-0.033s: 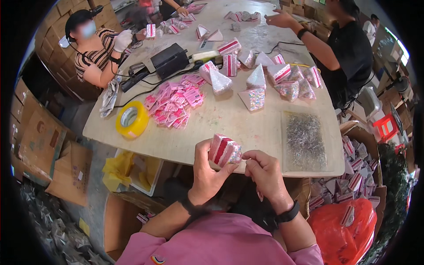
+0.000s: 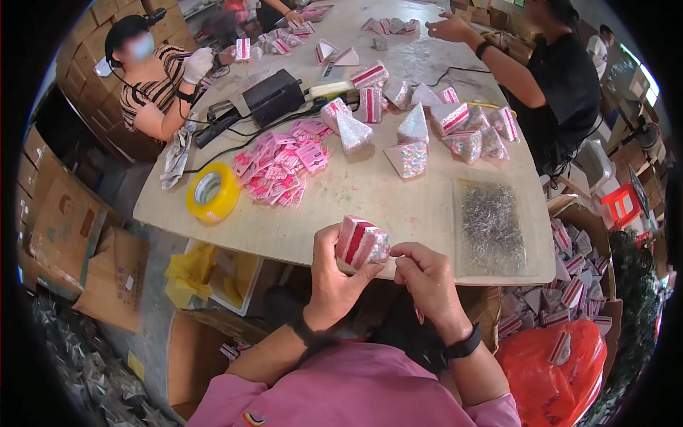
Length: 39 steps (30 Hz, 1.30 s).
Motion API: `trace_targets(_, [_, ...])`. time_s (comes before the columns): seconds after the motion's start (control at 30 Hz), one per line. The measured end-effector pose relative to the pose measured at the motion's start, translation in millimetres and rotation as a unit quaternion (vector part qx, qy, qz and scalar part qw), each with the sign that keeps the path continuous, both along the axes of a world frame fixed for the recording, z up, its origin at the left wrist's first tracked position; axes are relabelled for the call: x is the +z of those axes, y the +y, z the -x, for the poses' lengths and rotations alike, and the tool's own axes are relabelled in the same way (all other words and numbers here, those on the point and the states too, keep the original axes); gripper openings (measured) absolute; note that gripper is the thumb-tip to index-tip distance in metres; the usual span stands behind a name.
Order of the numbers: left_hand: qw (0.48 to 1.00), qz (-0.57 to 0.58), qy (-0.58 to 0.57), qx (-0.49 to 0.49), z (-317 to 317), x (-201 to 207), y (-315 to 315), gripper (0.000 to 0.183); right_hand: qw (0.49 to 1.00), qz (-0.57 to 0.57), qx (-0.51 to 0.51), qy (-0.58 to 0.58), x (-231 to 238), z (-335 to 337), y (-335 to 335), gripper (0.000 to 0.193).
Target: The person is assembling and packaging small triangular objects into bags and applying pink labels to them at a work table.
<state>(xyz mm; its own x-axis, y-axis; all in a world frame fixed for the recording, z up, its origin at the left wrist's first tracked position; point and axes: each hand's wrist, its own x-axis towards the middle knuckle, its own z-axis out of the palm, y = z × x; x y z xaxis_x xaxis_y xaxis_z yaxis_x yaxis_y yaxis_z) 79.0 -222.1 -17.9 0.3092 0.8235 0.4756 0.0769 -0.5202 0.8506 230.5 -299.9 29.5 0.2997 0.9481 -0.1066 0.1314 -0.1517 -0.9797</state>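
My left hand (image 2: 340,274) is closed around a cake-slice ornament (image 2: 361,245) with white and red layers and a speckled, glittery outer face. It is held just over the near edge of the table (image 2: 284,245). My right hand (image 2: 425,279) pinches beside the slice's lower right corner. What its fingertips grip is too small to make out. Something small and pinkish (image 2: 419,313) hangs below that hand. Ahead lie several similar cake slices (image 2: 407,159) and a heap of pink tags (image 2: 284,162). A shallow tray (image 2: 458,245) of thin silvery wire pieces (image 2: 492,222) sits to the right.
Yellow tape (image 2: 226,202), a black box-shaped device (image 2: 273,94) and cables occupy the table's left. Co-workers sit at left (image 2: 153,92) and right (image 2: 562,92). A carton of slices (image 2: 569,285) and a red bag (image 2: 551,370) stand by my right; an open carton (image 2: 188,349) stands left.
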Motion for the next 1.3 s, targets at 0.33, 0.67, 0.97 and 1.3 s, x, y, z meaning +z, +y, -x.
trace_targets(0.33, [0.975,0.156,-0.157,-0.026,-4,-9,-1,0.067,0.988,-0.071,-0.089,0.101,-10,23,-3,0.016])
trace_targets(0.67, [0.888,0.351,-0.266,-0.129,-3,-6,4,0.068,0.968,-0.085,-0.057,0.231,-16,11,-3,0.004])
trace_targets(0.97, [0.883,0.338,-0.279,-0.166,-6,-3,5,0.071,0.931,-0.085,-0.012,0.354,-22,3,-9,0.006])
trace_targets(1.3, [0.877,0.349,-0.275,-0.181,-11,6,-4,0.083,0.952,-0.122,-0.051,0.275,-16,14,1,0.011])
